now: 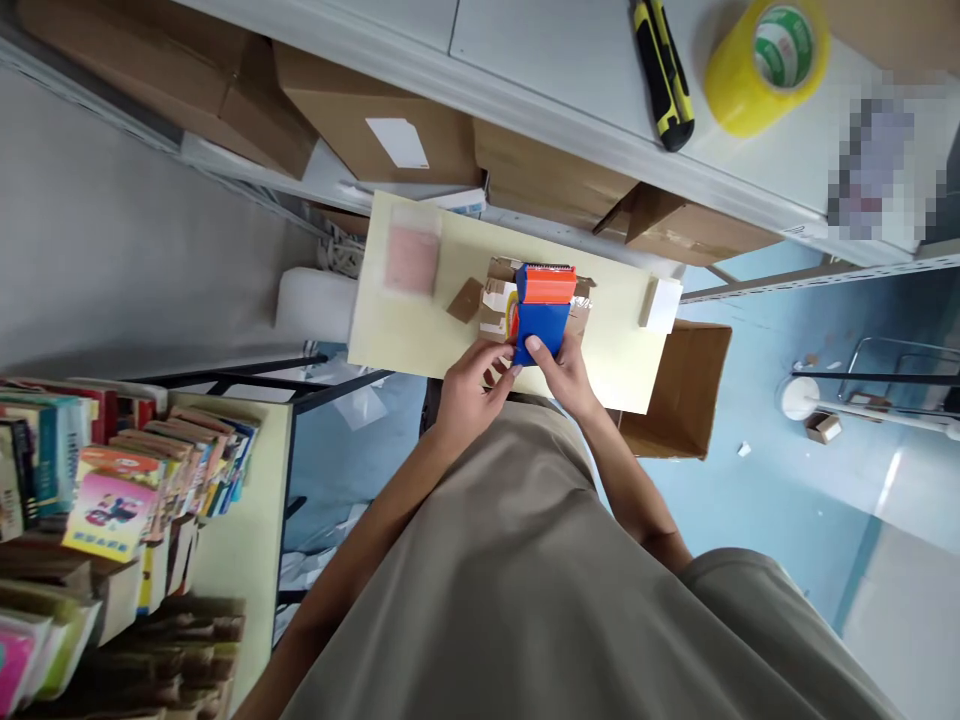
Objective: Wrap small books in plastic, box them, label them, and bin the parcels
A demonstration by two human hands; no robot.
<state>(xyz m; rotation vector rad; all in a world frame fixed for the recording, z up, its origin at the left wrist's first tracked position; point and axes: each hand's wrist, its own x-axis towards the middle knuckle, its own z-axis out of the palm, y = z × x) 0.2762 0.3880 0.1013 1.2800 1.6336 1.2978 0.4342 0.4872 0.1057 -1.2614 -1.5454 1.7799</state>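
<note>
A blue and orange tape dispenser (545,325) with a dark toothed edge at its top is held over the table, in front of my body. My right hand (571,378) grips its lower right side, the thumb flat on the blue face. At the lower left corner, my left hand (474,388) has its fingers bent and its thumb and forefinger closed on the edge. A bit of a yellow and orange roll shows at the dispenser's left side. Behind it lies a small cardboard box (495,308) with pale tape strips, partly hidden by the dispenser.
The cream tabletop (420,335) also bears a pink sheet (411,260), a brown cardboard piece (466,300) and a white box (661,304). A shelf above holds a utility knife (663,75) and yellow tape roll (769,65). An open carton (679,395) stands right; books (112,500) fill the left.
</note>
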